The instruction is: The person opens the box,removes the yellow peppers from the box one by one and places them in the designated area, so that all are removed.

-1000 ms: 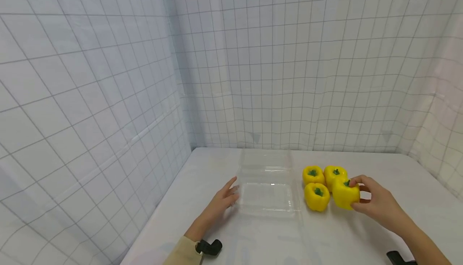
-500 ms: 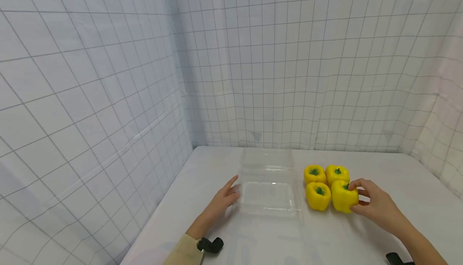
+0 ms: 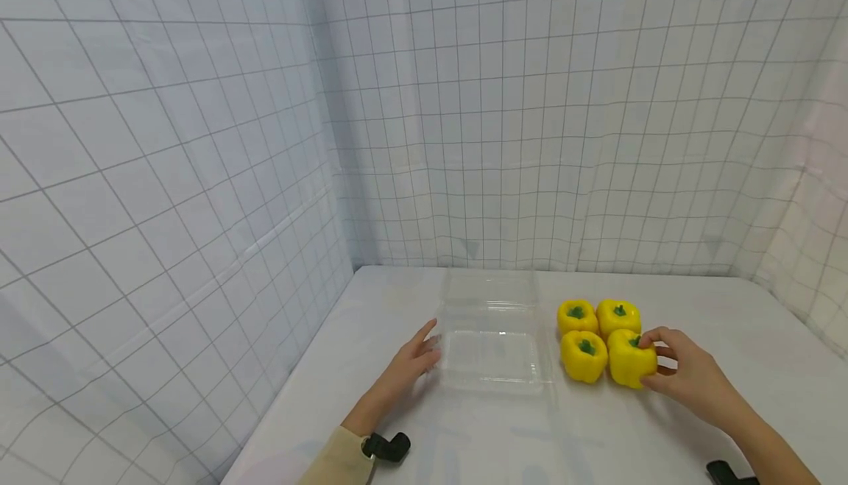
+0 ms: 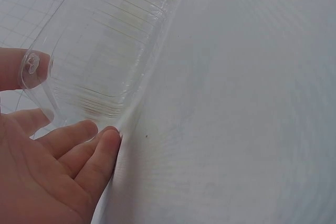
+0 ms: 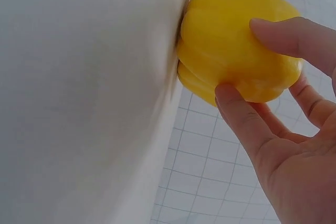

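My right hand holds a yellow bell pepper by its right side, fingers and thumb curled about it. In the right wrist view this pepper rests against the white table surface. Three more yellow peppers stand close by: one to its left, one behind and one at the back left. My left hand lies at the left side of a clear plastic clamshell box. Its fingers are loosely extended and touch the box wall in the left wrist view.
The box's lid lies folded open toward the back. A white table carries everything. Gridded white cloth hangs behind and on both sides. A black wrist strap sits on the left wrist.
The right hand has lowered the pepper slightly, from a tilted pose to upright beside the other peppers. The left hand stays at the box. The head view has shifted a little.
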{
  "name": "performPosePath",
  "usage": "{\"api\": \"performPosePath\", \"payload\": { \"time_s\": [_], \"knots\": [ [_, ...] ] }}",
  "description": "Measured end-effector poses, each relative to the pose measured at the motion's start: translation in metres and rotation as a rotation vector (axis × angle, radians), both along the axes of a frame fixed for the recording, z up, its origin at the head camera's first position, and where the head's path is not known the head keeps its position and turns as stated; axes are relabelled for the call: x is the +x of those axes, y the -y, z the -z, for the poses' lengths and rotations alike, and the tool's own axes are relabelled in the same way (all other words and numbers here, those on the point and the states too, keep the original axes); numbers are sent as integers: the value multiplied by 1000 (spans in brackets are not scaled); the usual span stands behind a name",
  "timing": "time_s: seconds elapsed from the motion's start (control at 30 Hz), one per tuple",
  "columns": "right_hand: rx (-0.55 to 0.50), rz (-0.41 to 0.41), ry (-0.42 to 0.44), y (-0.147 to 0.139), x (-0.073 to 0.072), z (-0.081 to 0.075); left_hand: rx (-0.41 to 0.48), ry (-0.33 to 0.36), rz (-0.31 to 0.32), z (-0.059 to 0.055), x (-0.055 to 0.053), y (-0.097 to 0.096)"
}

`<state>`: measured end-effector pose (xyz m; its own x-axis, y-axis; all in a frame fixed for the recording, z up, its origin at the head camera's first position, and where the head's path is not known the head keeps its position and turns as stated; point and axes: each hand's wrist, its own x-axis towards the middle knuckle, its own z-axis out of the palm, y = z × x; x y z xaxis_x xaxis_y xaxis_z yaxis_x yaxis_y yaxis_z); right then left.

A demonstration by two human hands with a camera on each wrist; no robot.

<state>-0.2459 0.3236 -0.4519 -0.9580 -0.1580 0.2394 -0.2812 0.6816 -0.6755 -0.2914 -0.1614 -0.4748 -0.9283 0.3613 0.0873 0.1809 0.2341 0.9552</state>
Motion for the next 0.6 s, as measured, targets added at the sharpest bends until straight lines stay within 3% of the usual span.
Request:
{"api": "performPosePath", "payload": {
  "time_s": [0.6],
  "knots": [
    [-1, 4, 4, -1, -2, 1, -24, -11, -20, 0, 1, 0]
  ]
}}
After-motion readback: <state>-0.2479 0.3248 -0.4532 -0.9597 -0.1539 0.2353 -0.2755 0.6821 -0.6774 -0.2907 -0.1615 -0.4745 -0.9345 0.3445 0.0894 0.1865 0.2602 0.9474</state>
